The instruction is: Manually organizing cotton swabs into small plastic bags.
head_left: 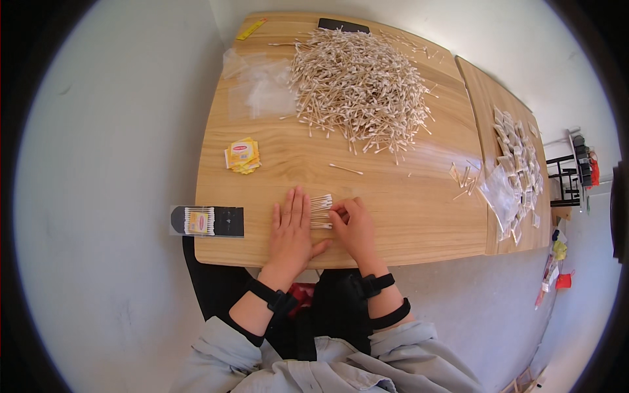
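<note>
A row of wooden cotton swabs (320, 211) lies side by side on the table near its front edge, between my two hands. My left hand (292, 229) lies flat with fingers stretched out, its side against the swabs' left ends and perhaps over them. At their right ends, my right hand (352, 226) has its fingers curled in and the fingertips drawn together. What the right fingertips pinch, if anything, is hidden. Just beyond the hands rests a single loose cotton swab (345, 169). Farther back rises a big heap of cotton swabs (360, 85).
Left of my hands, a clear bag of swabs with a yellow card (198, 221) lies on a black board (228, 221) overhanging the edge. Behind are stacked yellow cards (242, 155) and clear plastic bags (265, 92). Many filled packs (517, 164) pile on the right-hand table.
</note>
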Tool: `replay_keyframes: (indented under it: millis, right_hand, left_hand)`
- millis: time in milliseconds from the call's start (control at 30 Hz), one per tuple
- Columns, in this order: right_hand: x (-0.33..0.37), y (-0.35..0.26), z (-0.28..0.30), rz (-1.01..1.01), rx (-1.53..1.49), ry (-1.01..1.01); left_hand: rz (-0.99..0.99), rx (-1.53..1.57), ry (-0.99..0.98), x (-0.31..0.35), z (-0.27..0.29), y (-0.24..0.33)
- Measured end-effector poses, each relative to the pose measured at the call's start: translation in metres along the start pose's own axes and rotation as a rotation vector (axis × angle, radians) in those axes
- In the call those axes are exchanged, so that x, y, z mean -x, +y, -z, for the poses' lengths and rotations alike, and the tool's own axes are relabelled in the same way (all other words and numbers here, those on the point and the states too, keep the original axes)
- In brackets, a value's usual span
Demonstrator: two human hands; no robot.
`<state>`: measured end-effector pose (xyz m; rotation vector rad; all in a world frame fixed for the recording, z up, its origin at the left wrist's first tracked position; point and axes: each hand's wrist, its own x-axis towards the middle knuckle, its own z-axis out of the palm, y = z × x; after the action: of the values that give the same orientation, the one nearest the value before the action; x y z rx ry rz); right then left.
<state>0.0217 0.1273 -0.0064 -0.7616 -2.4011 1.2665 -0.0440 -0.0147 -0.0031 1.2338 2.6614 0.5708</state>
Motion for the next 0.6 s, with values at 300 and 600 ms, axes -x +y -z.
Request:
replay_keyframes:
  millis: [300,600]
  right_hand:
    - [0.003,0.000,0.012,-0.045,-0.172,-0.084]
    - [0.002,0.001,0.012,0.009,-0.094,-0.127]
  left_hand:
    - [0.000,0.001,0.030,0.002,-0.003,-0.002]
    - [-0.017,-0.005,0.044,0.002,-0.004,-0.001]
